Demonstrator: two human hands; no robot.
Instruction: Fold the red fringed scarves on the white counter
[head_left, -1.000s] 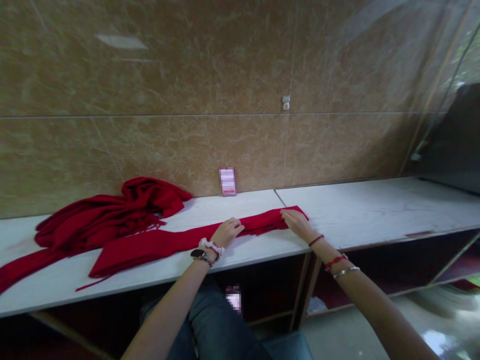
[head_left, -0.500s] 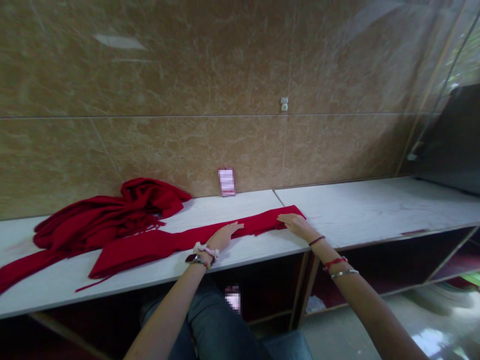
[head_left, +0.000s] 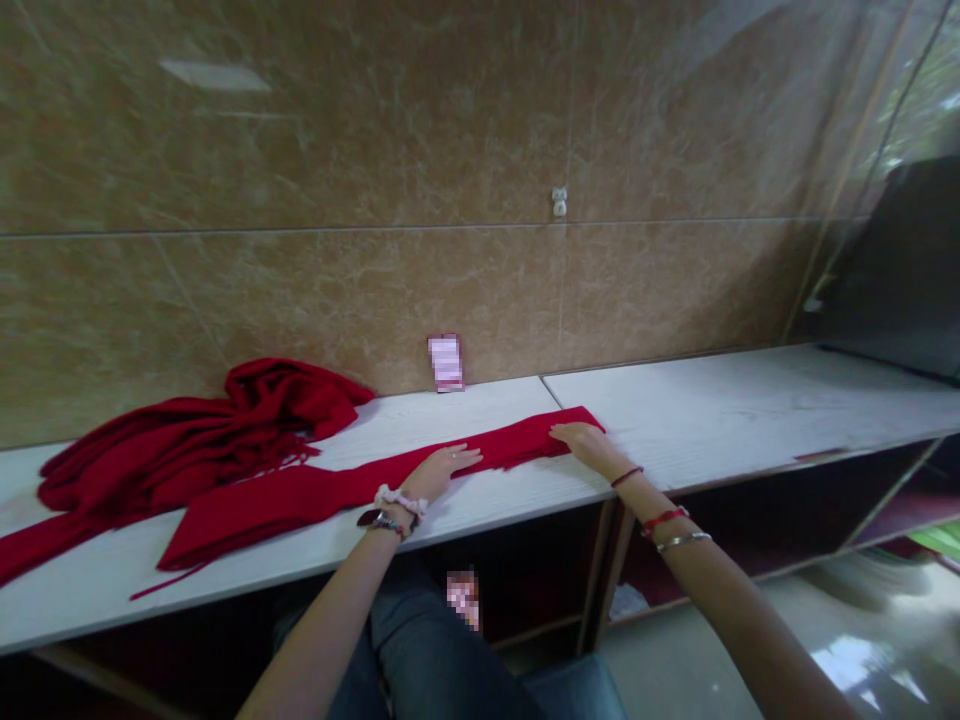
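A long red scarf [head_left: 300, 490], folded into a narrow strip, lies along the white wooden bench top [head_left: 735, 410]. My left hand [head_left: 442, 468] rests flat on the middle of the strip, fingers stretched out. My right hand [head_left: 581, 442] lies flat on the strip's right end, fingers also extended. Both wrists wear bracelets, and the left wrist also has a watch. A heap of crumpled red scarves [head_left: 195, 440] sits to the left against the wall.
A small blurred card [head_left: 445, 362] leans on the brown marble wall behind the scarf. A dark panel [head_left: 900, 270] stands at the far right on the bench. Open shelving runs below the bench top; my knees in jeans are beneath.
My left hand went from curled to flat on the scarf. The view has shifted slightly to the right, so everything sits a little further left.
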